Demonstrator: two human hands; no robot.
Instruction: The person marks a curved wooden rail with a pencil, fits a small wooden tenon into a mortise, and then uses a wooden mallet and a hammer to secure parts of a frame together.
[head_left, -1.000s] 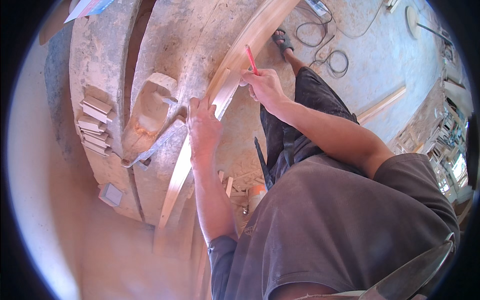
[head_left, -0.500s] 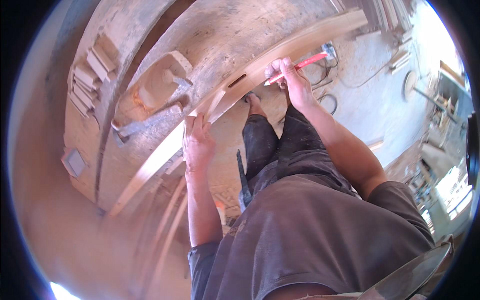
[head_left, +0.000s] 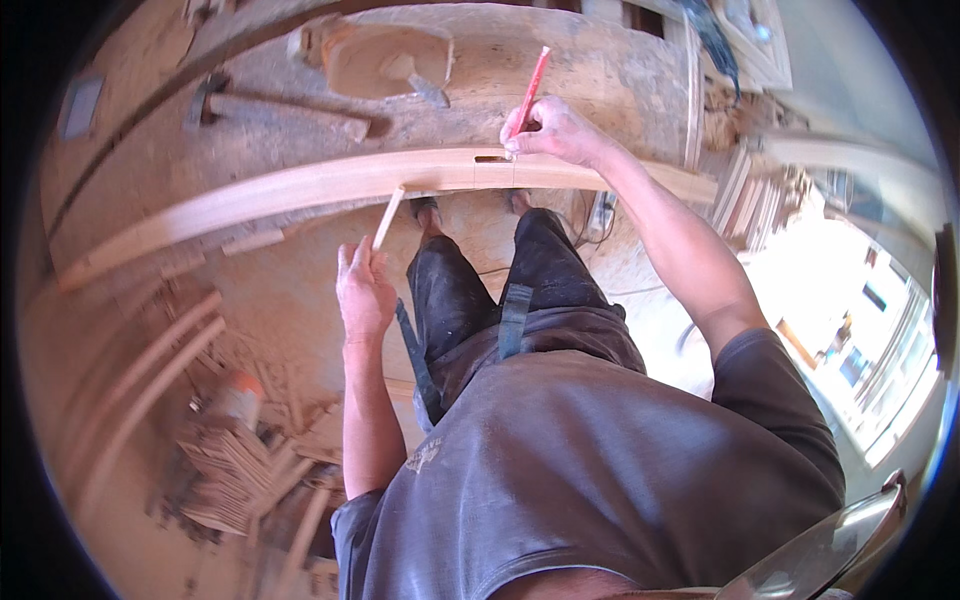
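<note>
A wooden beam [head_left: 300,185] curves from nine to two o'clock. At one, my right hand [head_left: 562,133] pinches a red pencil [head_left: 533,88] near the slot [head_left: 488,159]; at nine, my left hand [head_left: 366,297], gripping a thin strip [head_left: 389,217], has just left the beam (steadying it no longer).

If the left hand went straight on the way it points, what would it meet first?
Probably the long wooden beam: the thin strip in the left hand points toward it, its tip overlapping the beam's near edge in view. Depth is unclear; they may not touch.
</note>
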